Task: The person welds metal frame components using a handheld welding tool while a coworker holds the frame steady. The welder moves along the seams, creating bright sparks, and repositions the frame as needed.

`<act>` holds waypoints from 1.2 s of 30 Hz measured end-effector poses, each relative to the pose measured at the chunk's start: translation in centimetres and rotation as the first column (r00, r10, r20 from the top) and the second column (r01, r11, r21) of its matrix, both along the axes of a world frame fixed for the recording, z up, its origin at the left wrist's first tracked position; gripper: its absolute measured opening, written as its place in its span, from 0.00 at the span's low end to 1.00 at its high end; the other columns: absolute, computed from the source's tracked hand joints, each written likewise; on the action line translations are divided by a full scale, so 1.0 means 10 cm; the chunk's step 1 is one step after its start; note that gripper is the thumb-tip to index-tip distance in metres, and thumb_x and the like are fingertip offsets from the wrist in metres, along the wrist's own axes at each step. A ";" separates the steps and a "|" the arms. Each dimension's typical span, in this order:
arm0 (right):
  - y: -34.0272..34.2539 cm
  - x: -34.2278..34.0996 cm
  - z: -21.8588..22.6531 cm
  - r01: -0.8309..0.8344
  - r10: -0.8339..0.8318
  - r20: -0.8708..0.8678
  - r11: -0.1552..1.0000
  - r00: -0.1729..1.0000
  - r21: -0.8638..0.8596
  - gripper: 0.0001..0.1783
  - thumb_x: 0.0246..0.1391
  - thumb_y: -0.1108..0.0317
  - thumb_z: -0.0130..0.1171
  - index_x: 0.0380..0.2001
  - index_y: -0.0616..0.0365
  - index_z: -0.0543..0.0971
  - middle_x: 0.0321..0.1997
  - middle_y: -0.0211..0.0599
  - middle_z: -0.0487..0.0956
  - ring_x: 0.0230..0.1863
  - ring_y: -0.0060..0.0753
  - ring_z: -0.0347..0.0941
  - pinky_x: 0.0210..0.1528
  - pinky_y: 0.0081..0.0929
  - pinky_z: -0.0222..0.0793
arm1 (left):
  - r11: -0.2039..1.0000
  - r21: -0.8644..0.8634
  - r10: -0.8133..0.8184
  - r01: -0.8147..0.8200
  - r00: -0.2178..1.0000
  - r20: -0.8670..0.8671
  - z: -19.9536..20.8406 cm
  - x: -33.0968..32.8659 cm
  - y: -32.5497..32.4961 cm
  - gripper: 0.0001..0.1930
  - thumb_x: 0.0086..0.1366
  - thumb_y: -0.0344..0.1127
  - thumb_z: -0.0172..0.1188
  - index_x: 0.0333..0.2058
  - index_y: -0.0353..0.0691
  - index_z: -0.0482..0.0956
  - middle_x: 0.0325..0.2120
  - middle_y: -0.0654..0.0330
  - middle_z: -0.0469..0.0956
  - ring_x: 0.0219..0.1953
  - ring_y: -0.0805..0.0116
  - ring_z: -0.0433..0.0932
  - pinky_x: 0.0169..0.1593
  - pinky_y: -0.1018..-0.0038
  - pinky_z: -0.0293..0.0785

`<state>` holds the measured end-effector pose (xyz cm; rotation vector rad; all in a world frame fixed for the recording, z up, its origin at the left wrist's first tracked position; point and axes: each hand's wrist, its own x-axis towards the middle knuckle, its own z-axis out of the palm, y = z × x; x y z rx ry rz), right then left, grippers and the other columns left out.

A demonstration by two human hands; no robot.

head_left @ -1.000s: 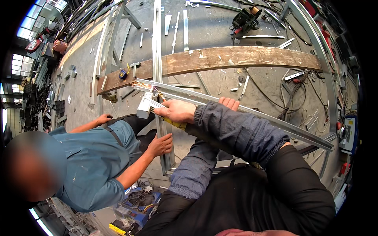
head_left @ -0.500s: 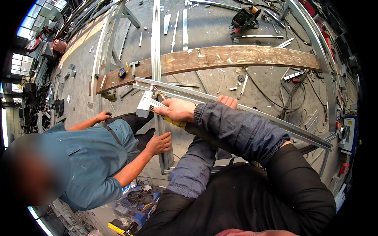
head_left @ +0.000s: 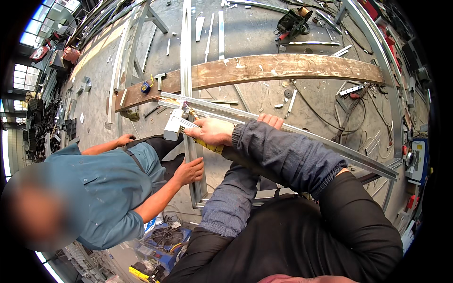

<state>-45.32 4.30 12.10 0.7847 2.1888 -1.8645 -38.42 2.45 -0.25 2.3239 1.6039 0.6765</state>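
My right hand (head_left: 214, 131) is closed round a welding gun with a white box-shaped body (head_left: 172, 126) and a brass-coloured part. A yellow-wrapped section shows below that hand. The gun's tip is at the joint where a slanting metal rail (head_left: 325, 140) meets an upright metal profile (head_left: 187, 52); small orange sparks show there. My forearms cross, the right over the left. Beyond the right sleeve, the fingers of my left hand (head_left: 271, 121) curl over the slanting rail; its palm is hidden.
A co-worker in a blue shirt (head_left: 108, 188) is at left, one hand (head_left: 190, 170) against the upright profile. A brown plank (head_left: 283, 67) crosses the frame, with a tape measure (head_left: 146, 87) on it. Cables (head_left: 325, 123), metal offcuts (head_left: 222, 35) and a wire-spool machine (head_left: 293, 22) lie beyond.
Orange sparks now show at the joint by the gun's tip. The co-worker's head and upper body have shifted slightly. My hands have barely moved.
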 end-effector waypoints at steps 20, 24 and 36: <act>-0.01 0.12 0.12 -0.005 0.005 0.035 1.000 0.999 0.005 0.42 0.71 0.30 0.53 0.61 0.63 0.84 0.54 0.58 0.88 0.57 0.53 0.86 0.60 0.44 0.78 | 1.000 0.012 0.015 -0.015 1.000 0.010 0.01 0.03 -0.02 0.33 0.65 0.57 0.64 0.60 0.39 0.78 0.54 0.52 0.80 0.63 0.52 0.77 0.73 0.52 0.61; 0.00 0.12 0.06 -0.049 0.049 0.021 0.998 0.999 0.039 0.44 0.71 0.30 0.53 0.65 0.63 0.80 0.56 0.60 0.86 0.60 0.55 0.85 0.63 0.44 0.77 | 1.000 0.024 0.008 -0.007 1.000 -0.006 -0.03 0.03 0.00 0.32 0.66 0.56 0.63 0.60 0.38 0.78 0.54 0.52 0.80 0.62 0.52 0.77 0.73 0.52 0.62; 0.56 1.12 0.95 0.022 -0.041 -0.028 0.875 0.999 -0.483 0.26 0.77 0.43 0.59 0.64 0.49 0.75 0.35 0.23 0.73 0.30 0.18 0.72 0.27 0.23 0.73 | 0.973 -0.230 0.127 0.036 0.746 0.654 -1.03 0.19 0.02 0.40 0.63 0.69 0.66 0.67 0.52 0.76 0.62 0.56 0.78 0.67 0.55 0.74 0.75 0.55 0.63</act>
